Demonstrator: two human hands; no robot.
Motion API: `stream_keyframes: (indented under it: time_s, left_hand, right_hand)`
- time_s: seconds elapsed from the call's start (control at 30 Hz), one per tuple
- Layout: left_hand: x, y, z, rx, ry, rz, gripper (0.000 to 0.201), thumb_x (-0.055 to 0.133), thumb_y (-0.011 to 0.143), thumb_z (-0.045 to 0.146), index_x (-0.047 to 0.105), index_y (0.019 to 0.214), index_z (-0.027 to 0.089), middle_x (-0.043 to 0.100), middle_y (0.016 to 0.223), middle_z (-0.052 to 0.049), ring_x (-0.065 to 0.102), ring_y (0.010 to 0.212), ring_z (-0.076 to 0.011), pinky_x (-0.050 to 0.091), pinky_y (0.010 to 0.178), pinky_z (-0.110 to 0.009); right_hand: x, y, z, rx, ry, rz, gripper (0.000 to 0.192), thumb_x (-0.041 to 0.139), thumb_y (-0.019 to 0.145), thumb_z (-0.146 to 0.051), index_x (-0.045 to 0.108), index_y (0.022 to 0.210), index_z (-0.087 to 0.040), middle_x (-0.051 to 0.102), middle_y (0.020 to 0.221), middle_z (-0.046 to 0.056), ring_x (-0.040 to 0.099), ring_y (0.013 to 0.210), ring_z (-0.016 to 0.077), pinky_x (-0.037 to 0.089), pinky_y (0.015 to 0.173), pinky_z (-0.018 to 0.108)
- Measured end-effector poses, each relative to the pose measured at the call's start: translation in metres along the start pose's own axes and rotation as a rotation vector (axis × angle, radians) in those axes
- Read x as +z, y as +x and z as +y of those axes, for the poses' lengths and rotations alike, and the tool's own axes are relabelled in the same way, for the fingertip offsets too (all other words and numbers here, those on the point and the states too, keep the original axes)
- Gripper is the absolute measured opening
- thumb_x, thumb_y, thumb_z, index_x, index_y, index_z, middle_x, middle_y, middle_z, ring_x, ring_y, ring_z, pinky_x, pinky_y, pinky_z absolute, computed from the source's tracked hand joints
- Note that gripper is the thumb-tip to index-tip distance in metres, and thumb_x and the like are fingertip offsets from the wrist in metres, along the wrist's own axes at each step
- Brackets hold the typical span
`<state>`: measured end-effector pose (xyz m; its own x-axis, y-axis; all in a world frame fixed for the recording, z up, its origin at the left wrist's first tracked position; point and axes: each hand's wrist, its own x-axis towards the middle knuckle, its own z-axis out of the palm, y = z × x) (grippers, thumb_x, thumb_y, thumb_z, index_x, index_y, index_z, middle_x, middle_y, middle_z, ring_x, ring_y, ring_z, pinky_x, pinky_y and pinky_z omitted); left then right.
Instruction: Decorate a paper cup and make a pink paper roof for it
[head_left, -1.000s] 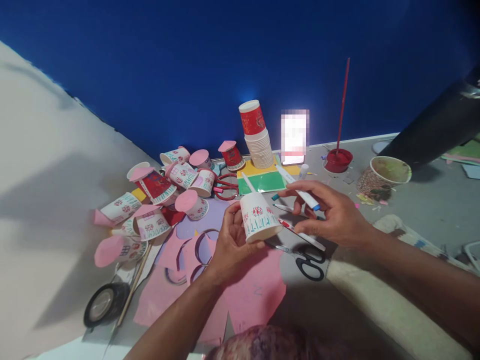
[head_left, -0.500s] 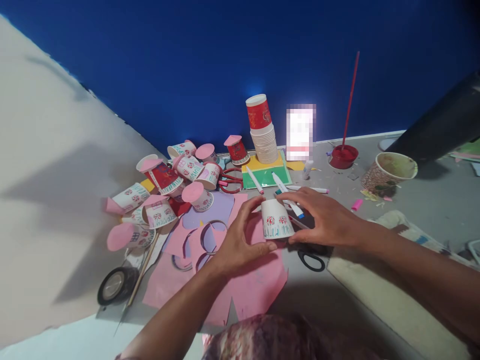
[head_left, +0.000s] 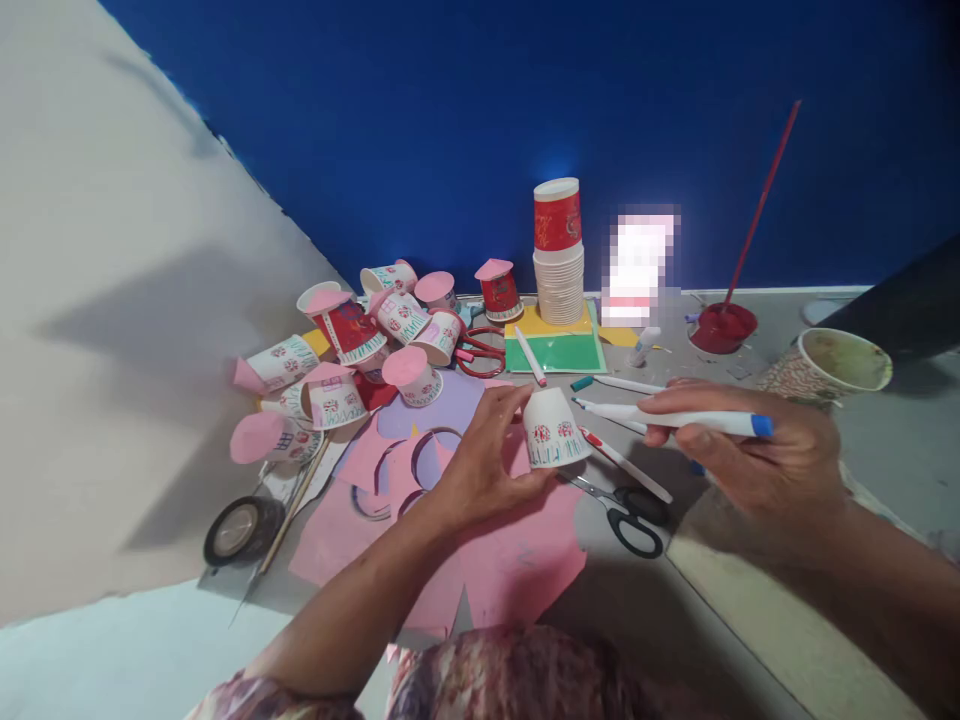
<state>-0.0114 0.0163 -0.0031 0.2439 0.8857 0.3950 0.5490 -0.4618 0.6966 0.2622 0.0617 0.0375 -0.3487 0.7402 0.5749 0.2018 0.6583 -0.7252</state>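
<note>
My left hand (head_left: 487, 465) is closed around the left side of an upside-down white paper cup (head_left: 553, 428) with red flower-like marks and green strokes along its rim. In my right hand (head_left: 757, 455) is a white marker (head_left: 705, 420) with a blue end, its tip pointing left toward the cup, apart from it. Just right of the cup lies a red-tipped marker (head_left: 630, 465). Below that is a pair of black-handled scissors (head_left: 634, 530). Another white marker (head_left: 531, 357) rests behind the cup, and a teal cap (head_left: 582, 383) lies near the held marker's tip.
Decorated cups with pink paper tops (head_left: 409, 365) crowd the left. A tall cup stack (head_left: 559, 285) stands on a yellow-green packet (head_left: 555, 352) by the blue wall. Pink paper sheets (head_left: 525, 570), black tape (head_left: 244, 530), a red pot with a stick (head_left: 721, 328) and a patterned cup (head_left: 825, 365) surround the work area.
My right hand has left the cup and moved right, and now holds a white marker. My left hand still holds the cup. The view has shifted, uncovering the scissors and red-tipped marker.
</note>
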Motion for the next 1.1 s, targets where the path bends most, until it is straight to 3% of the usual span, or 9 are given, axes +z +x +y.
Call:
stream_keyframes:
  time_s: [0.13,0.4,0.9,1.1]
  left_hand:
    - [-0.001,0.0,0.0,0.022,0.025,0.03,0.08,0.08,0.079,0.022,0.042,0.148,0.029,0.054,0.14,-0.012,0.054,0.131,-0.0314,0.053,0.109,-0.052]
    - [0.001,-0.001,-0.002,0.042,0.05,0.016,0.08,0.08,0.077,0.024,0.043,0.147,0.027,0.055,0.137,-0.014,0.055,0.13,-0.0337,0.051,0.11,-0.053]
    - [0.002,0.001,0.001,0.037,0.026,0.04,0.072,0.084,0.077,0.029,0.048,0.14,0.026,0.06,0.132,-0.011,0.058,0.123,-0.0309,0.054,0.102,-0.046]
    - [0.001,0.001,0.001,0.015,0.014,0.023,0.071,0.085,0.078,0.031,0.048,0.139,0.027,0.06,0.133,-0.011,0.059,0.123,-0.0306,0.054,0.102,-0.048]
  right_hand:
    - [0.005,-0.001,-0.001,-0.041,-0.014,-0.084,0.013,0.071,0.097,-0.028,0.079,0.106,-0.032,0.082,0.088,0.0,0.079,0.076,0.0226,0.063,0.067,0.034]
    - [0.012,-0.001,-0.002,-0.054,-0.002,-0.26,0.013,0.065,0.098,-0.019,0.073,0.103,-0.027,0.08,0.088,0.002,0.076,0.071,0.0202,0.059,0.064,0.031]
    - [0.011,0.004,-0.007,-0.023,-0.072,-0.286,0.012,0.062,0.099,-0.023,0.073,0.094,-0.024,0.079,0.082,0.002,0.076,0.069,0.0196,0.059,0.066,0.031]
    - [0.011,0.0,-0.004,-0.013,-0.082,-0.205,0.013,0.064,0.098,-0.017,0.072,0.099,-0.028,0.08,0.089,0.0,0.075,0.073,0.0178,0.059,0.071,0.029]
